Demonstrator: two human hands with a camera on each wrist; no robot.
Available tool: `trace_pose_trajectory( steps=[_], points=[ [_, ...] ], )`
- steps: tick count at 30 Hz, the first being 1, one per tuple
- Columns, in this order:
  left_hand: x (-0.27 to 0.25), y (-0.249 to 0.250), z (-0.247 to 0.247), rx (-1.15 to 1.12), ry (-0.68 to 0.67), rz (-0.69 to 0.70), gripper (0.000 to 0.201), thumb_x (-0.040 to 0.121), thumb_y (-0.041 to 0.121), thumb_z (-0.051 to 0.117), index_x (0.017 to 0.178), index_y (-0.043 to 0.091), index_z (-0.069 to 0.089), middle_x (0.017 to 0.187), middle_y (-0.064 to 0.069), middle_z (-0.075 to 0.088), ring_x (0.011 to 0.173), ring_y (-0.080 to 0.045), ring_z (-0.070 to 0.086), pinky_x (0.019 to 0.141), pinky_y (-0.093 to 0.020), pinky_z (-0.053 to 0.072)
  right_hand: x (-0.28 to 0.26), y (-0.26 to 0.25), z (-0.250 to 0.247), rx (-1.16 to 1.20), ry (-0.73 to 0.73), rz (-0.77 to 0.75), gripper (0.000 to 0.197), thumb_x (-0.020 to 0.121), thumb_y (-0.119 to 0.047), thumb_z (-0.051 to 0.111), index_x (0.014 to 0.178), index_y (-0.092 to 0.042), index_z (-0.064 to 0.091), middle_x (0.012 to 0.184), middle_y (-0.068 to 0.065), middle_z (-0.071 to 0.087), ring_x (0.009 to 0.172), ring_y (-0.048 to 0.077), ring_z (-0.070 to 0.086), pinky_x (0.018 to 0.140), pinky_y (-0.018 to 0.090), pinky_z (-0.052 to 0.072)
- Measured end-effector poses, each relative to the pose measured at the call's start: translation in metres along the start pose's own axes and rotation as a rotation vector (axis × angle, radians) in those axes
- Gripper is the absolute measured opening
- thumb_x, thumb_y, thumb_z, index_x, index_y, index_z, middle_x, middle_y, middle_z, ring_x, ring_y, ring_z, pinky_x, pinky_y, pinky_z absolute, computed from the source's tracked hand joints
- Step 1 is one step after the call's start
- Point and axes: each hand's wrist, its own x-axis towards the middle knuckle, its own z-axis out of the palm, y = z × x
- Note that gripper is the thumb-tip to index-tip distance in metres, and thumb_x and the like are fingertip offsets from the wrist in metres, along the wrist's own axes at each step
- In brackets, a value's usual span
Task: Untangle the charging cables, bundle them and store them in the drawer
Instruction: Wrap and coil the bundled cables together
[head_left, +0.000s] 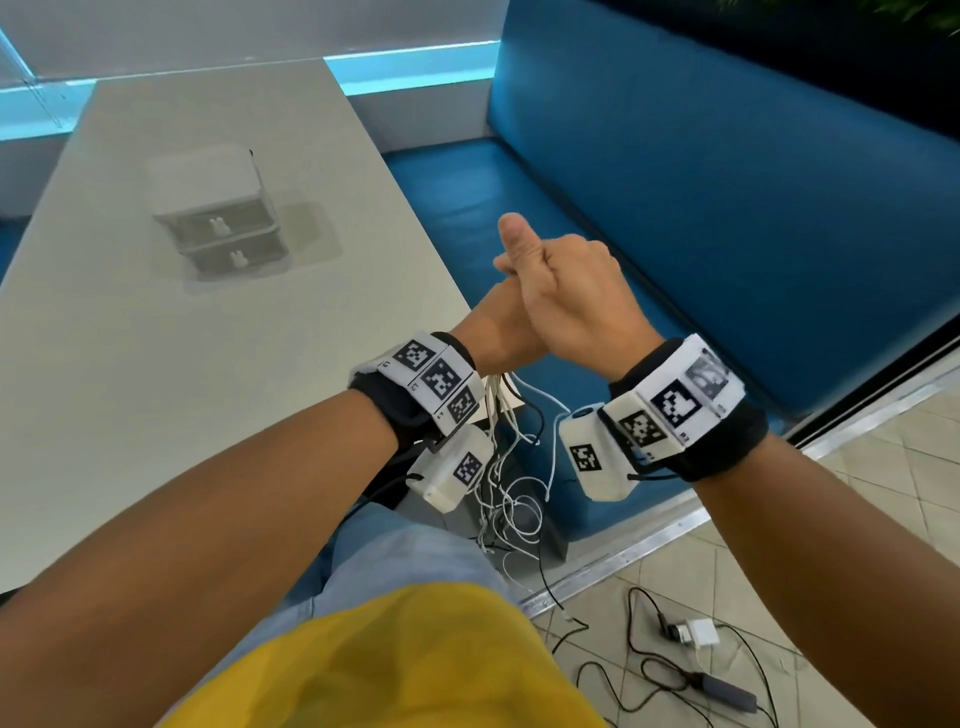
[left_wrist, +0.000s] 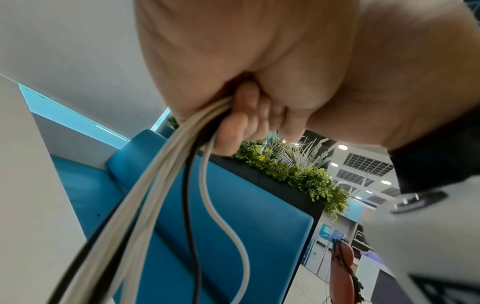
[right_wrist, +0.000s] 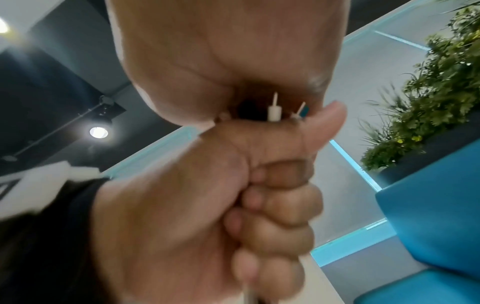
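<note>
Left hand (head_left: 498, 322) is fisted around the cables (head_left: 506, 467), which dangle below both wrists. Right hand (head_left: 571, 291) is curled over the plug ends (right_wrist: 274, 112) poking out on top. Drawer unit (head_left: 218, 208) sits well away on the counter (head_left: 156, 389).

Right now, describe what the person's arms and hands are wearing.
Both forearms are bare, no sleeves. Left hand and right hand have no gloves or rings. Each wrist carries a black strap with a white band of black-and-white square markers: left wristband, right wristband. A white camera box hangs under each.
</note>
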Motion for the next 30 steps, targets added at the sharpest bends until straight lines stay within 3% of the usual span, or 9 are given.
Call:
trace_pose_trajectory(
  steps=[4, 9, 12, 14, 16, 18, 24, 27, 30],
  points=[
    [0.001, 0.008, -0.001, -0.212, 0.052, -0.023, 0.035, 0.091, 0.011, 0.060, 0.062, 0.024, 0.046, 0.044, 0.014, 0.037, 0.040, -0.002, 0.028, 0.042, -0.018, 0.025, 0.008, 0.008, -0.015, 0.702, 0.107, 0.127, 0.062, 0.100, -0.056, 0.012, 0.126, -0.029, 0.061, 0.118, 0.004, 0.066, 0.110, 0.013, 0.063, 0.093, 0.030, 0.047],
    [0.007, 0.015, -0.004, -0.403, 0.263, -0.095, 0.037, 0.086, 0.012, 0.064, 0.053, 0.022, 0.050, 0.050, 0.006, 0.050, 0.050, -0.011, 0.047, 0.055, -0.024, 0.038, 0.006, 0.024, 0.022, 1.209, -0.234, 0.436, 0.090, 0.084, -0.081, 0.014, 0.112, -0.016, 0.068, 0.108, 0.011, 0.067, 0.094, 0.026, 0.060, 0.080, 0.034, 0.044],
    [0.010, 0.015, -0.009, -0.474, 0.340, -0.186, 0.047, 0.084, 0.023, 0.065, 0.044, 0.023, 0.040, 0.045, 0.006, 0.031, 0.039, -0.013, 0.029, 0.049, -0.025, 0.026, -0.003, 0.031, 0.041, 1.093, -0.298, 0.343, 0.095, 0.085, -0.079, 0.007, 0.107, -0.006, 0.064, 0.079, 0.018, 0.063, 0.058, 0.023, 0.058, 0.058, 0.028, 0.045],
    [0.012, 0.019, -0.019, -0.482, 0.377, -0.209, 0.048, 0.088, 0.028, 0.063, 0.051, 0.024, 0.032, 0.047, 0.004, 0.025, 0.036, -0.012, 0.021, 0.045, -0.022, 0.020, -0.022, 0.042, 0.055, 0.874, -0.272, 0.246, 0.080, 0.085, -0.078, 0.017, 0.084, -0.015, 0.065, 0.055, 0.009, 0.051, 0.044, 0.018, 0.042, 0.049, 0.028, 0.036],
    [0.013, 0.028, -0.034, -0.503, 0.401, -0.213, 0.049, 0.092, 0.028, 0.061, 0.057, 0.024, 0.027, 0.047, 0.003, 0.022, 0.036, -0.012, 0.017, 0.042, -0.020, 0.015, -0.045, 0.066, 0.072, 0.667, -0.200, 0.193, 0.045, 0.086, -0.060, 0.052, 0.065, -0.021, 0.061, 0.048, -0.004, 0.042, 0.044, 0.011, 0.037, 0.049, 0.026, 0.033],
    [0.013, 0.036, -0.043, -0.519, 0.368, -0.206, 0.050, 0.094, 0.027, 0.060, 0.058, 0.024, 0.025, 0.044, 0.005, 0.020, 0.036, -0.011, 0.014, 0.042, -0.020, 0.012, -0.072, 0.103, 0.092, 0.560, -0.177, 0.234, 0.040, 0.086, -0.036, 0.068, 0.056, -0.020, 0.047, 0.049, -0.010, 0.036, 0.048, 0.007, 0.033, 0.052, 0.025, 0.031],
    [0.010, 0.029, -0.018, -0.405, 0.264, -0.185, 0.048, 0.093, 0.026, 0.061, 0.060, 0.024, 0.026, 0.054, 0.000, 0.019, 0.042, -0.014, 0.014, 0.042, -0.020, 0.015, -0.111, 0.189, 0.142, 0.167, -0.341, 0.558, 0.045, 0.085, -0.042, 0.068, 0.058, -0.018, 0.041, 0.053, -0.003, 0.039, 0.052, 0.016, 0.039, 0.057, 0.030, 0.037],
    [0.009, 0.016, -0.007, -0.378, 0.270, -0.181, 0.047, 0.091, 0.030, 0.062, 0.061, 0.025, 0.026, 0.059, -0.003, 0.018, 0.045, -0.016, 0.014, 0.041, -0.020, 0.018, -0.104, 0.197, 0.125, 0.082, -0.572, 0.552, 0.036, 0.073, -0.044, 0.079, 0.091, -0.017, 0.062, 0.081, 0.001, 0.062, 0.079, 0.017, 0.060, 0.082, 0.034, 0.052],
    [0.008, 0.005, 0.000, -0.349, 0.260, -0.189, 0.046, 0.089, 0.036, 0.062, 0.060, 0.025, 0.029, 0.058, -0.001, 0.021, 0.042, -0.014, 0.019, 0.039, -0.018, 0.023, -0.091, 0.178, 0.060, 0.038, -0.731, 0.530, 0.094, 0.066, -0.041, 0.085, 0.144, -0.029, 0.035, 0.140, 0.004, 0.049, 0.128, 0.019, 0.047, 0.102, 0.031, 0.036]
  ],
)
